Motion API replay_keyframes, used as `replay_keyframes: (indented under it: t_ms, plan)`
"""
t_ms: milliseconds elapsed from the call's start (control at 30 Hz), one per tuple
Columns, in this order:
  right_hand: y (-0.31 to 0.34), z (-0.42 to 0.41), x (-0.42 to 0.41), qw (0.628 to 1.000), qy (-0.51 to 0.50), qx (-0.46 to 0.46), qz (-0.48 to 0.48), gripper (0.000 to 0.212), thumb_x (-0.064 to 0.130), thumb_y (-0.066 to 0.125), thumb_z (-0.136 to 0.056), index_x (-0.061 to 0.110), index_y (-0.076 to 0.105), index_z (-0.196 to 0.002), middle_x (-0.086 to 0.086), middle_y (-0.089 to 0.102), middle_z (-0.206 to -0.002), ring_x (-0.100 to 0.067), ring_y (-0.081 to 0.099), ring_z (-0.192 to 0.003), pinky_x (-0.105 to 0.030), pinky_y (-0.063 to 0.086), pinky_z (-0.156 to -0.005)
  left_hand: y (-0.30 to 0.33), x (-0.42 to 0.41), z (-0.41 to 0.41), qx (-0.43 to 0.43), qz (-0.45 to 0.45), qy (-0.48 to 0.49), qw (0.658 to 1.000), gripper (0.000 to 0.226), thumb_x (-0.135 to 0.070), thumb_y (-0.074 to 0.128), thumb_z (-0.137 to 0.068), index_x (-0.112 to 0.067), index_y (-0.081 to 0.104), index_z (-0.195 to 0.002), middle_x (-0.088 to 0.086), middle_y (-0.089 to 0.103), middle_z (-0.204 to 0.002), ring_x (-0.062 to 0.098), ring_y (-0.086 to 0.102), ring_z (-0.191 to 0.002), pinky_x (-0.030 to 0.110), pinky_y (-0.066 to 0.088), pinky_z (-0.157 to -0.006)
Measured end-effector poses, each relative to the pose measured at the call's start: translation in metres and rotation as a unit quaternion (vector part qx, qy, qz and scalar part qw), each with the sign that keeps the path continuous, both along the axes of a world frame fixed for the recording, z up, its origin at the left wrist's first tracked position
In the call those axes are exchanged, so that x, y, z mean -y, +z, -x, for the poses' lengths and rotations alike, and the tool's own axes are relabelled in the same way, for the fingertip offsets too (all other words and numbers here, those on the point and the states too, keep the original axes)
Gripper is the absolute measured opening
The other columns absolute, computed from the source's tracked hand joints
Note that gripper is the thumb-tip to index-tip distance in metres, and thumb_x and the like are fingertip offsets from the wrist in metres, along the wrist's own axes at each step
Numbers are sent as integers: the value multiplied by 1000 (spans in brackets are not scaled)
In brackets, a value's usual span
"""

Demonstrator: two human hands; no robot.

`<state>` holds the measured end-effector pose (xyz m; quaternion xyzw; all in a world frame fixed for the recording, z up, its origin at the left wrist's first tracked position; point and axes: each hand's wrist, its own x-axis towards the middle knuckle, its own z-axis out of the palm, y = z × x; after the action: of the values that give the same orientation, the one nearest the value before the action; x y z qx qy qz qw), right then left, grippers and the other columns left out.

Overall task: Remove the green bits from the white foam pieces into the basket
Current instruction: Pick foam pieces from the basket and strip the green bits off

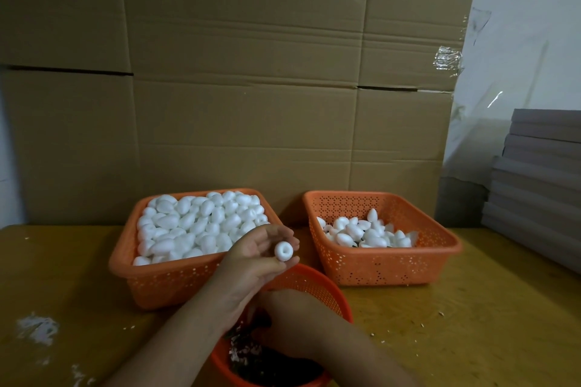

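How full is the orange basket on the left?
Full. The left basket is heaped with white foam pieces up to its rim, while the right basket holds only a shallow pile on its bottom.

round basket (317, 280): near rim cut off | right hand (292, 320): fingers hidden

Two big orange baskets (195, 276) (382, 264) are sitting side by side at the back of the surface (471, 308), with a thin gap showing between them. A cardboard wall (245, 88) is standing right behind them, and a round orange basket (333, 289) is blocking the front middle. Bare surface is lying open far left and right.
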<state>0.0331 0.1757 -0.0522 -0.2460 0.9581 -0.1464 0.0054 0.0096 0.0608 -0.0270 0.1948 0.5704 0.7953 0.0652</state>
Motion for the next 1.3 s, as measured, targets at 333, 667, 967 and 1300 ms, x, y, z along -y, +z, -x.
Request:
replay_keyframes:
  t_ms: [333, 667, 967, 1300]
  plan:
    - [2, 0, 0, 1000, 11, 9, 15, 26, 23, 54, -95, 15, 63, -118, -11, 65, -114, -26, 60, -102, -38, 49, -87, 1, -3, -8, -17, 39, 30, 999, 42, 26, 51, -80, -13, 68, -80, 10, 75, -90, 23, 72, -97, 25, 58, -77]
    - [2, 0, -1, 1000, 9, 14, 26, 25, 24, 55, -93, 19, 63, -117, -6, 65, -117, -22, 60, -105, -39, 49, -93, 1, -1, -3, -14, 5, 10, 1000, 14, -3, 68, -86, -9, 59, -96, 12, 73, -107, 30, 72, -98, 28, 58, -75]
    - [4, -1, -3, 999, 10, 14, 26, 24, 26, 58, -93, 20, 64, -116, -1, 64, -120, -19, 58, -109, -37, 48, -96, 2, 1, 0, 8, -24, 51, 998, 42, -40, 71, -74, -10, 62, -101, 12, 75, -97, 20, 71, -74, 27, 57, -65]
    - [6, -2, -2, 999, 6, 25, 28, 23, 24, 58, -92, 23, 65, -114, -1, 65, -118, -19, 59, -108, -36, 47, -94, 6, 2, 2, 31, -11, 76, 997, 48, -67, 57, -72, -21, 73, -73, -5, 39, -54, 5, 31, -41, 20, 33, -43]
